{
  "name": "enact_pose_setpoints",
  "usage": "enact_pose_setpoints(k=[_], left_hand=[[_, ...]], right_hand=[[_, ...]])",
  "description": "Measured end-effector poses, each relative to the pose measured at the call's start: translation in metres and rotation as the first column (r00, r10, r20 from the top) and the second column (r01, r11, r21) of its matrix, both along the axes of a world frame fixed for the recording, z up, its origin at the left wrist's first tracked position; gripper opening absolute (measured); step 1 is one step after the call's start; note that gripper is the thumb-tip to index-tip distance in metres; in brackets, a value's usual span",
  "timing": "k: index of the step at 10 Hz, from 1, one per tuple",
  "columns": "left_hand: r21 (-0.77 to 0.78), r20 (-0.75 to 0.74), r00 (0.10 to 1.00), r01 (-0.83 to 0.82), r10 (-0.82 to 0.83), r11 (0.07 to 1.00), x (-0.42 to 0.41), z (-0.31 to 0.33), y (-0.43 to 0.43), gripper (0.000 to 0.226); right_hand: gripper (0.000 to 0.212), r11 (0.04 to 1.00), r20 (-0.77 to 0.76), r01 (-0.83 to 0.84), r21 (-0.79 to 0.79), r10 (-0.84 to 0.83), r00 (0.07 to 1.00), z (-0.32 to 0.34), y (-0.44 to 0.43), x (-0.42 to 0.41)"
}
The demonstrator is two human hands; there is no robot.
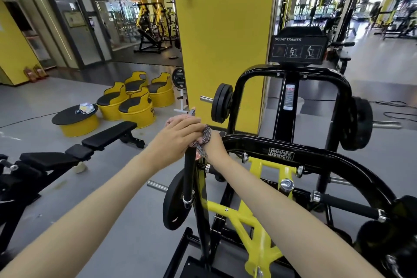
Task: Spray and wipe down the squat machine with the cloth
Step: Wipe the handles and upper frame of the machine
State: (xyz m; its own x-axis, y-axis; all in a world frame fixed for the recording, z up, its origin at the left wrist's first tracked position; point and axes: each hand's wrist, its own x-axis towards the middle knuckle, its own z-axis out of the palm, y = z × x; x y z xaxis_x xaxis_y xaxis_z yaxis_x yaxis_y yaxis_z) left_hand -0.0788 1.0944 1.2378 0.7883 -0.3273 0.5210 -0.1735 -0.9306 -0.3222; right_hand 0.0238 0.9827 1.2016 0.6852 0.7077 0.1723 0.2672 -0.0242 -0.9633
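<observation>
Both arms reach to the top of the squat machine's (282, 153) upright black handle (188, 174), where the left hand (180, 131) curls over the cloth (204, 140). Just behind the handle, the right hand (215, 145) hides its fingers, so I cannot tell its grip; the speckled pink-and-blue cloth trails over that wrist.

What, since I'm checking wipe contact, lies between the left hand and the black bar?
The cloth, in the head view: it is bunched under the left hand against the upright black bar, spilling out toward the right hand.
</observation>
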Motion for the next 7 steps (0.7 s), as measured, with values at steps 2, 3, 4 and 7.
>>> enact_pose_setpoints(k=[2,3,4,7], left_hand=[[-0.090,0.110,0.994,0.024,-0.014,0.996,-0.022,-0.024,0.015,0.038],[-0.409,0.228,0.966,-0.020,0.123,0.912,-0.024,-0.038,0.005,0.037],[-0.876,0.164,0.884,-0.073,0.438,0.477,-0.026,-0.032,0.003,0.044],[-0.927,0.181,0.934,0.057,0.308,0.370,-0.002,-0.008,-0.057,0.052]], right_hand=[[0.028,1.000,-0.016,-0.019,0.011,0.019,1.000,0.005,0.003,-0.008],[0.029,1.000,-0.034,-0.028,0.010,0.028,0.999,0.004,0.000,-0.007],[0.025,0.999,-0.050,-0.022,0.043,0.025,0.998,0.002,0.000,-0.007],[0.007,0.998,-0.049,0.024,0.061,-0.021,0.999,0.001,0.005,-0.007]])
